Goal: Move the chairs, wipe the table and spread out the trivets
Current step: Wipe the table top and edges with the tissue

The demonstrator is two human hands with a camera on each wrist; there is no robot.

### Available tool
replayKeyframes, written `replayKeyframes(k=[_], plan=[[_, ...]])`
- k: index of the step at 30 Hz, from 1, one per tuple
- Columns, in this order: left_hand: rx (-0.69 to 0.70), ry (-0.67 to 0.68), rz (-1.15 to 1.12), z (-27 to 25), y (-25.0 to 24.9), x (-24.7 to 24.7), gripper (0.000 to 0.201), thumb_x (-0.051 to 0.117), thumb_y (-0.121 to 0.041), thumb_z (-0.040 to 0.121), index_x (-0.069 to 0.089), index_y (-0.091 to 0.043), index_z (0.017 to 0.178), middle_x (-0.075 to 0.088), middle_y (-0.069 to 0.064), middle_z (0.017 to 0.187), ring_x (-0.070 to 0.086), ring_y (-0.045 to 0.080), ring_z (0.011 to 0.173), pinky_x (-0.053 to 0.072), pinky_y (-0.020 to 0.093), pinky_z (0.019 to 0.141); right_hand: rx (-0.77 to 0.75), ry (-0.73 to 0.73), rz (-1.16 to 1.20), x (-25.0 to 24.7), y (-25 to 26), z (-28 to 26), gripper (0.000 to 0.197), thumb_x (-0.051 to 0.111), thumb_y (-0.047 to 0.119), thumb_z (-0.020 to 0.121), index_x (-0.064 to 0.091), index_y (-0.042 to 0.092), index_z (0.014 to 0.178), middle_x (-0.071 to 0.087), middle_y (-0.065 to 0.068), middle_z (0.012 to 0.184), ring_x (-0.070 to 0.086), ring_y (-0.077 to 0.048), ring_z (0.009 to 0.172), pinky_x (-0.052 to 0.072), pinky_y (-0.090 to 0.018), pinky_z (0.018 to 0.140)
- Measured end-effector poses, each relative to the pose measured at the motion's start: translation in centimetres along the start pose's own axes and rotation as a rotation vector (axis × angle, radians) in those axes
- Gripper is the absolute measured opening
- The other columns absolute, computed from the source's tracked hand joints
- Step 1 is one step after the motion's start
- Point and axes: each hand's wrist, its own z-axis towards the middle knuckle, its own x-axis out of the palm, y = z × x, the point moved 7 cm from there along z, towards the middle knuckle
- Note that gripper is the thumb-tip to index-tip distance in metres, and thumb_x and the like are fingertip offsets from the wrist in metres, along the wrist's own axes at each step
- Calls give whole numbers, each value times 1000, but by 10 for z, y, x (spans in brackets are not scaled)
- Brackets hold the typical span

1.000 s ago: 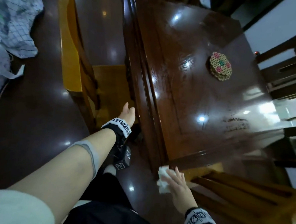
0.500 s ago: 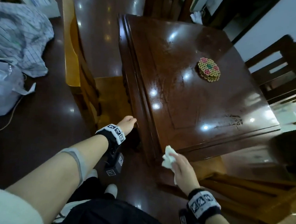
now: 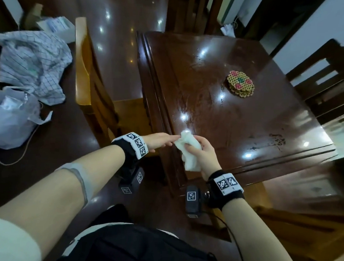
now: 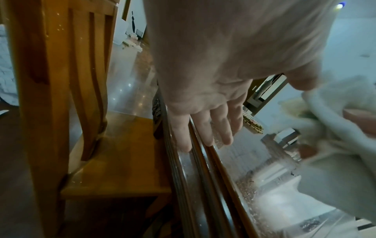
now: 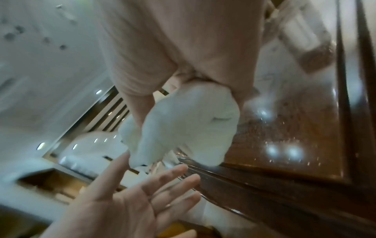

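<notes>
My right hand (image 3: 203, 150) grips a crumpled white wipe (image 3: 188, 149) just over the near left corner of the dark glossy table (image 3: 239, 118). The wipe (image 5: 183, 127) bulges out of that fist in the right wrist view. My left hand (image 3: 162, 141) is open, fingers straight, its fingertips (image 5: 179, 170) reaching toward the wipe beside the table's edge (image 4: 195, 169). A stack of round beaded trivets (image 3: 240, 83) lies on the table's far right part. A light wooden chair (image 3: 95, 80) stands at the table's left side, its seat (image 4: 122, 162) partly under the edge.
A dark chair (image 3: 329, 80) stands at the table's right, another light wooden chair (image 3: 303, 225) at the near right. On the floor at left lie a checked cloth (image 3: 33, 63), a white plastic bag (image 3: 7, 116) and a cord (image 3: 8, 159).
My left hand left the chair seat and rose to the table corner. My right hand lifted the wipe up over the table edge, and the two hands met there.
</notes>
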Motion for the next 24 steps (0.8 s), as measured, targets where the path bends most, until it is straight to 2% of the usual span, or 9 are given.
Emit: replayKeyframes(k=[3,6,8,10,14,16,19,21,24], plan=[[36,72,-39,2,-7,5,80,33,-71,86,26,-22,150,35,2,153,24,21,144,21,50,114,9,27,26,2,1,12,42,73,24,84,56,16,122,65,-14,118,66,-28,104,55,-42,90],[111,96,-107,10,-15,4,76,44,-63,87,26,-23,149,35,-1,152,33,20,140,28,47,111,3,-7,54,5,9,28,41,68,27,88,55,15,125,66,-12,117,67,-26,103,55,-43,89],[175,44,-100,20,-24,-2,73,57,-59,85,34,-22,144,48,-1,141,48,18,128,41,43,105,24,11,125,10,13,44,41,65,28,90,55,12,126,66,-15,118,67,-29,104,55,-46,89],[238,-24,-144,33,-34,-14,73,68,-57,75,46,-19,133,61,1,123,62,20,110,52,42,95,83,54,218,19,17,62,46,61,36,91,55,8,127,66,-19,118,66,-33,106,55,-47,90],[225,-91,-330,68,-49,-47,44,71,-32,84,53,-11,118,64,8,114,68,24,97,59,41,80,154,100,211,29,29,108,64,38,59,93,53,11,132,66,-16,119,65,-29,110,51,-46,97],[211,-168,-350,87,-57,-72,37,69,-26,86,54,-9,115,63,10,114,67,27,99,58,46,81,230,101,196,33,33,136,62,29,62,96,54,17,132,67,-11,120,66,-26,109,52,-44,93],[176,-368,-314,114,-62,-127,40,68,-28,87,55,-6,117,60,12,122,63,27,103,56,43,86,289,17,-15,32,38,181,54,38,59,95,46,27,138,55,0,133,59,-20,114,50,-43,91],[109,-528,-220,132,-60,-171,50,65,-35,87,54,-4,126,58,10,125,59,24,107,51,33,86,226,-50,-145,28,46,215,48,45,50,95,44,28,138,41,1,141,52,-17,115,45,-40,98],[-11,-665,-79,155,-57,-233,46,59,-39,89,57,-6,121,59,7,115,58,25,108,42,29,77,117,-110,-350,21,63,263,41,51,37,96,50,21,134,40,-3,139,48,-13,115,40,-34,104]])
